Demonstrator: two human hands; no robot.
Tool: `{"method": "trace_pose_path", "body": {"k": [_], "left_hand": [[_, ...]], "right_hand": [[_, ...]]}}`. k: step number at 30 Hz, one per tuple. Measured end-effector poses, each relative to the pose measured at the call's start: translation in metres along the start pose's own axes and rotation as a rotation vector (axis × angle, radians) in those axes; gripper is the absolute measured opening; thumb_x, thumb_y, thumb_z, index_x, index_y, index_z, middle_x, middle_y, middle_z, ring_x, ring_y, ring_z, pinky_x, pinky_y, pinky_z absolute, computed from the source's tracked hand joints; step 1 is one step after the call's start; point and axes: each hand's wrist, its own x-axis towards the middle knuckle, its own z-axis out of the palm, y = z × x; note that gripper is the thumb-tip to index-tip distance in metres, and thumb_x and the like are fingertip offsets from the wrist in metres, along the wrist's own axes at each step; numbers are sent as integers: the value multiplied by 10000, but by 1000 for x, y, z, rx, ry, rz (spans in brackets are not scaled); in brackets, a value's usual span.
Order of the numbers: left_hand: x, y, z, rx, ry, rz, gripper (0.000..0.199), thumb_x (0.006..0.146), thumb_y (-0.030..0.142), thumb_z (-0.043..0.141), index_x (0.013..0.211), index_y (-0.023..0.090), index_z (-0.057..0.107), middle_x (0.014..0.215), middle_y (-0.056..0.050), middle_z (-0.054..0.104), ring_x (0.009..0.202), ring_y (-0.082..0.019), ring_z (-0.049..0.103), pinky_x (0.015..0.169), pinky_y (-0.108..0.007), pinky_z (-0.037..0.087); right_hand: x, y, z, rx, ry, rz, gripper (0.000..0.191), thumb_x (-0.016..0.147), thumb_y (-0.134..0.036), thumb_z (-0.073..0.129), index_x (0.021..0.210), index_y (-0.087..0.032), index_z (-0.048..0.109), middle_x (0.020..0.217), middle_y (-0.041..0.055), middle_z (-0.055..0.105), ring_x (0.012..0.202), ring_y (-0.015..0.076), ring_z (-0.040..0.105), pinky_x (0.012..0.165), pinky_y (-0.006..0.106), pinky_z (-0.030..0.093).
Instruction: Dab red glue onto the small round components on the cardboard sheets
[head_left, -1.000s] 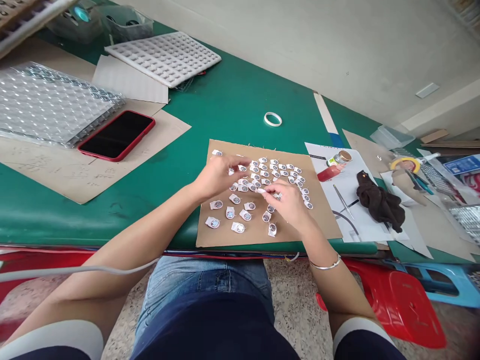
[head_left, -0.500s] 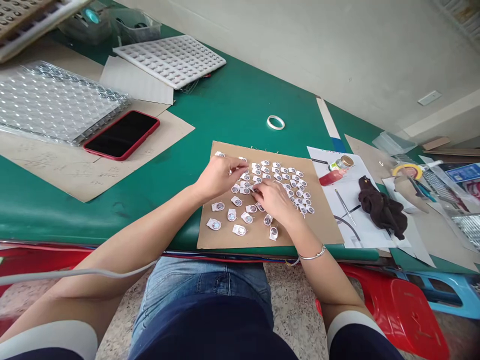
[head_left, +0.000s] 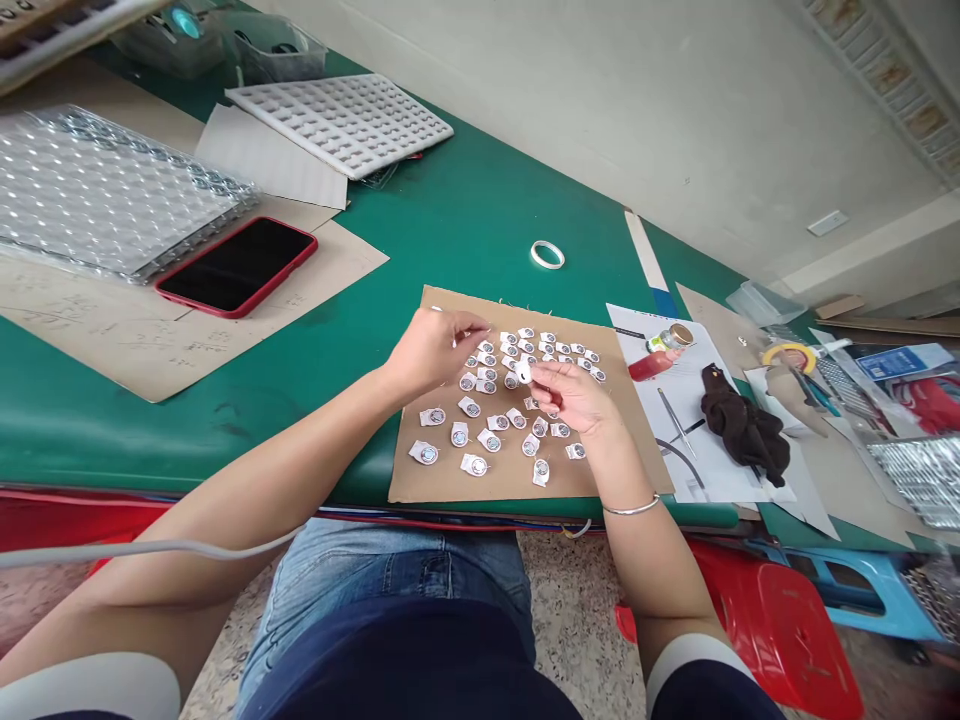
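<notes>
A brown cardboard sheet point(head_left: 442, 484) bears several small white tabs with round, dark-ringed faces, one of them a white tab point(head_left: 474, 465) near the front edge. Over the sheet's middle, my right hand point(head_left: 581, 397) pinches a similar small white piece point(head_left: 523, 373) between thumb and fingertips, raised above the others. My left hand point(head_left: 429, 350) hovers over the sheet's upper left part, thumb and fingers drawn together. Whatever may be between those fingertips is too small to make out. My right fingers and palm hide some of the tabs beneath.
A red-cased phone point(head_left: 238, 267) lies on paper at left, beside clear plastic trays point(head_left: 112, 200). Behind are a white grid tray point(head_left: 349, 125) and a tape roll point(head_left: 547, 255). Right of the cardboard lie a corked jar point(head_left: 671, 338), tweezers point(head_left: 676, 420) and a dark cloth point(head_left: 742, 430).
My right hand has lifted from the tabs and turned, now showing a white piece at its fingertips. My left hand has stayed nearly in place. The view has shifted slightly.
</notes>
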Motion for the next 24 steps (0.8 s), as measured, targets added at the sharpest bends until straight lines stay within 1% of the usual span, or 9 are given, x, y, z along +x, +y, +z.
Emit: {"method": "trace_pose_path", "body": {"k": [3,5,7,9,12,17,20,22,24], "left_hand": [[6,-4,-9,-8,125,-86,166,791,246,574,841,179,717,741,-30,702,633,-140,614,591,-253,454],[9,-6,-16,-31,186,-147,168,788,257,582,855,177,714,710,-27,688,599,-131,594,576,-253,450],[12,-9,-22,-63,230,-181,172,785,256,587,873,171,708,698,-26,676,585,-125,583,571,-251,452],[14,-11,-26,-87,269,-186,175,785,251,584,884,168,702,708,-25,671,592,-124,584,570,-246,457],[15,-13,-28,-101,303,-192,175,791,249,567,876,169,698,734,-21,671,587,-119,590,559,-238,462],[15,-14,-27,-111,296,-203,160,792,249,569,862,181,695,727,-15,669,580,-117,596,560,-238,468],[15,-15,-27,-108,294,-206,161,797,258,564,863,191,695,727,-14,671,597,-122,602,561,-241,469],[15,-16,-28,-103,292,-206,164,800,265,561,864,196,694,727,-10,670,597,-122,602,562,-242,468],[15,-15,-28,-95,292,-202,166,801,270,561,868,199,694,732,-8,670,607,-124,604,570,-244,468]], "right_hand": [[-8,-1,7,-60,69,-10,278,771,-423,546,891,-191,640,706,18,554,554,83,431,489,252,343],[-16,-3,13,-240,144,-70,208,785,-355,545,856,-198,661,746,29,570,621,105,467,587,285,387],[-23,-6,18,-490,193,-158,200,809,-296,515,893,-204,671,835,45,597,704,132,518,690,323,417],[-27,-10,22,-671,197,-226,253,839,-269,471,1009,-213,650,927,53,614,756,150,558,731,340,440],[-25,-16,28,-752,169,-262,280,860,-251,446,1074,-222,624,1000,52,617,767,156,583,720,337,465],[-10,-20,42,-811,54,-324,257,844,-266,502,1059,-211,632,975,67,618,858,202,587,751,358,473],[-6,-21,41,-745,47,-339,248,836,-292,524,1045,-218,636,963,63,622,837,186,587,747,348,471],[-7,-20,31,-637,127,-346,220,841,-298,512,1004,-224,641,948,45,634,776,149,585,715,316,470],[-12,-17,15,-538,286,-328,183,843,-292,498,916,-216,647,869,24,651,715,125,581,680,288,463]]}}
